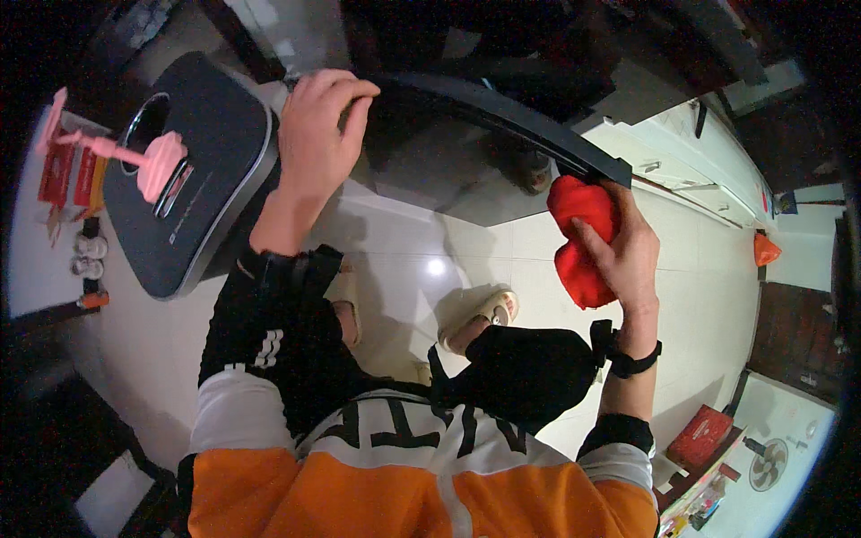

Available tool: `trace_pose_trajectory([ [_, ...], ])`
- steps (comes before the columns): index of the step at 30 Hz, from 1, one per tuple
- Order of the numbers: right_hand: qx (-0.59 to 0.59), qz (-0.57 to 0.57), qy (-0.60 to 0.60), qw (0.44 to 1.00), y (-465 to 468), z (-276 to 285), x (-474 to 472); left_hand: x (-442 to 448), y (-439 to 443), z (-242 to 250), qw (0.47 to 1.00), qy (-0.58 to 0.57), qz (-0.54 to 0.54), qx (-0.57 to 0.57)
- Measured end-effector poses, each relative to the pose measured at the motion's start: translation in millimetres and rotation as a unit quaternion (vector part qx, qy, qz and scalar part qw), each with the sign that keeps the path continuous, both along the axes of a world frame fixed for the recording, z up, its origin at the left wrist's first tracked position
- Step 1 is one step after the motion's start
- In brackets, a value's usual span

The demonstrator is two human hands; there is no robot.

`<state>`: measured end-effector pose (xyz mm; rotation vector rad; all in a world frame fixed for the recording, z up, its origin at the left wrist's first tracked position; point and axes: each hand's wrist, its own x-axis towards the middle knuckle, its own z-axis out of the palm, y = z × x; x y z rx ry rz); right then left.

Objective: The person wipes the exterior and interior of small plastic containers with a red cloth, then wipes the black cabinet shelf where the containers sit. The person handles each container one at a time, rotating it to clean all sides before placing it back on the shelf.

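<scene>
A large dark glossy panel with a curved black top edge (498,114), seemingly a television, stands before me. My left hand (323,128) is bent at its upper left corner, thumb and forefinger near each other; whether it grips the edge I cannot tell. At the lower right corner, my right hand (625,249) holds a red cloth (585,235), its fingertips hidden behind the cloth and the panel's end. A dark speaker-like box (195,168) with a silver rim is left of my left hand, and a pink phone holder or small stand (160,161) rests on its top.
Pale floor tiles (403,235) and my sandalled feet (498,309) show beneath the panel. White drawers (679,175) run along the upper right. At the lower right are a red box (699,437) and a fan (768,464). Red packets (57,168) are at the far left.
</scene>
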<state>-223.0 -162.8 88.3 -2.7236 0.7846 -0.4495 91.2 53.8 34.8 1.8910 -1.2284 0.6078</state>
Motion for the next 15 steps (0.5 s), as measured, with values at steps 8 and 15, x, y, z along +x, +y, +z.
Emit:
trace_pose_trajectory([
  [8, 0.007, -0.027, 0.050, 0.998, 17, 8, -3, 19, 4, -33, 0.943, 0.332, -0.022, -0.023],
  [15, 0.004, -0.026, 0.068, 0.997, 30, 10, -5, 29, 0, -39, 0.921, 0.384, -0.045, -0.035],
])
